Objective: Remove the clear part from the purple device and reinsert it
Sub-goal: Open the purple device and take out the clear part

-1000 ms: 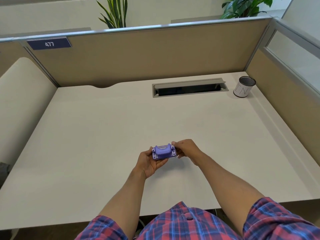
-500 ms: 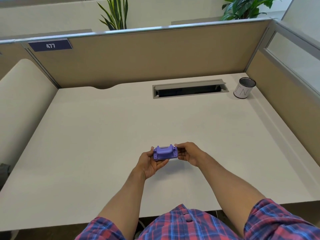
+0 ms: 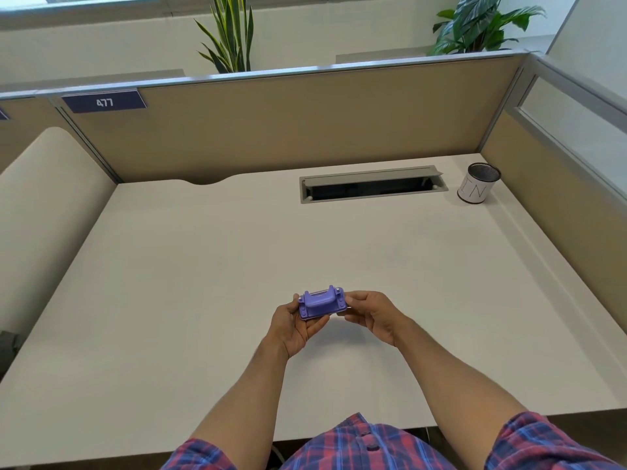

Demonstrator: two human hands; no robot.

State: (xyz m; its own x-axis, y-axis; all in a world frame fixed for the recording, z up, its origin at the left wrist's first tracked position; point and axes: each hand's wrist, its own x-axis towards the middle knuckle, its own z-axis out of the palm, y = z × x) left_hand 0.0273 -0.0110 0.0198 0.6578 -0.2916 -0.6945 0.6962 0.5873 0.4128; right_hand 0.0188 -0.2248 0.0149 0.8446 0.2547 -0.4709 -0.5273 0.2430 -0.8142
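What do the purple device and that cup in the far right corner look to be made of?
The device, held between the left hand and right hand, looks like moulded plastic, matte: even lavender colour, rounded edges, soft highlights. The cup looks like dark metal mesh, going by its fine-grained rim, with a white paper-like wrap marked by hand; the wrap's material is uncertain.

mesh cup (image 3: 478, 187), cable tray (image 3: 373, 188), two plants (image 3: 230, 35)

A pale desk (image 3: 203, 266) carries a mesh cup (image 3: 477, 186) marked "IN" at its far right corner, beside a grey cable slot (image 3: 373, 184) along the far edge
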